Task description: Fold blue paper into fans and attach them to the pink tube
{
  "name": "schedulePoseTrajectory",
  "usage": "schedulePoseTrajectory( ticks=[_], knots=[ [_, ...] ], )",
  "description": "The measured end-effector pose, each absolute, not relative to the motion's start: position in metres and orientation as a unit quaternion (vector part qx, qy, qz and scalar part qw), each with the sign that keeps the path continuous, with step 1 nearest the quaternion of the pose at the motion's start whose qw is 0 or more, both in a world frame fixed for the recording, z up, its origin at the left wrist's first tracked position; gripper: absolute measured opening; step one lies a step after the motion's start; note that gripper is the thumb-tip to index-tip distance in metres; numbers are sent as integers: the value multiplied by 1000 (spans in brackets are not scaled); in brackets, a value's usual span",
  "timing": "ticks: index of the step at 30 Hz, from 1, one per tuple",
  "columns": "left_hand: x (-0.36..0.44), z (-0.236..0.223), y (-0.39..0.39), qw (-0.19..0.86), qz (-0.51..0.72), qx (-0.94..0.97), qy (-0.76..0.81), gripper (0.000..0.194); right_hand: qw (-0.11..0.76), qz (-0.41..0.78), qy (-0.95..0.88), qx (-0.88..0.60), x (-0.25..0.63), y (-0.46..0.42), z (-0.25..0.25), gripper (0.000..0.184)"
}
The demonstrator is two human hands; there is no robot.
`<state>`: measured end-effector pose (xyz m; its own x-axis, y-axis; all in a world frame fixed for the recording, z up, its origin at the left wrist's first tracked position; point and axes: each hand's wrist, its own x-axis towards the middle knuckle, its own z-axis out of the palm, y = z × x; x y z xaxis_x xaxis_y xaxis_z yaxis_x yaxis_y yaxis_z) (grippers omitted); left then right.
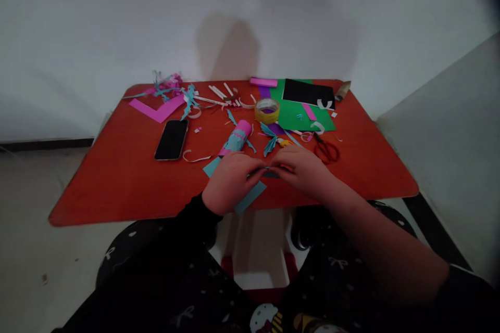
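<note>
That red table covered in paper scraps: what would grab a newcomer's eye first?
The orange-red table stands out first, strewn with colourful paper scraps. At its near edge, the left hand and right hand meet over a pale blue paper strip. Toward the back sits a bright green paper sheet with a black card on it, while a black phone lies to the left and red scissors to the right.

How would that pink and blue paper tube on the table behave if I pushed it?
The pink and blue paper tube lies on its side on the red table, so it would probably roll when pushed. It looks like rolled paper, so it is likely light for its size and may dent if squeezed hard.
</note>
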<state>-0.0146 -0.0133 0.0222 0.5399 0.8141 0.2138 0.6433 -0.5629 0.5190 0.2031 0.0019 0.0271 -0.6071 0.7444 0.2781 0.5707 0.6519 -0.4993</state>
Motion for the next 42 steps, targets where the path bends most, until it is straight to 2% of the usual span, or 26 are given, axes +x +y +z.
schedulePoseTrajectory(
  ticks=[9, 15, 18, 21, 23, 25, 32, 38, 42],
  knots=[
    [-14, 19, -16, 202, 241, 848, 427, 21, 275, 151, -880, -356, 206, 1, 16, 15],
    [-4, 12, -30, 222, 426, 727, 490, 40, 322, 32, -861, -392, 212, 1, 19, 17],
    [3, 8, -32, 416, 437, 621, 500, 34, 344, 4, -853, -393, 216, -1, 19, 16],
    [9, 2, -29, 653, 405, 451, 455, 46, 361, -9, -855, -372, 217, -5, 17, 16],
    [12, 0, -27, 747, 400, 334, 414, 48, 379, -20, -857, -349, 216, -8, 15, 17],
    [13, 0, -26, 789, 399, 267, 382, 41, 391, -29, -858, -331, 213, -10, 14, 16],
    [11, 10, -29, 777, 431, 273, 370, 27, 369, 22, -862, -347, 208, -11, 14, 15],
    [8, 8, -27, 726, 426, 363, 400, 29, 365, 78, -860, -349, 208, -6, 14, 14],
    [3, 7, -25, 706, 414, 397, 414, 37, 368, 89, -858, -348, 206, -1, 16, 13]
  ],
)
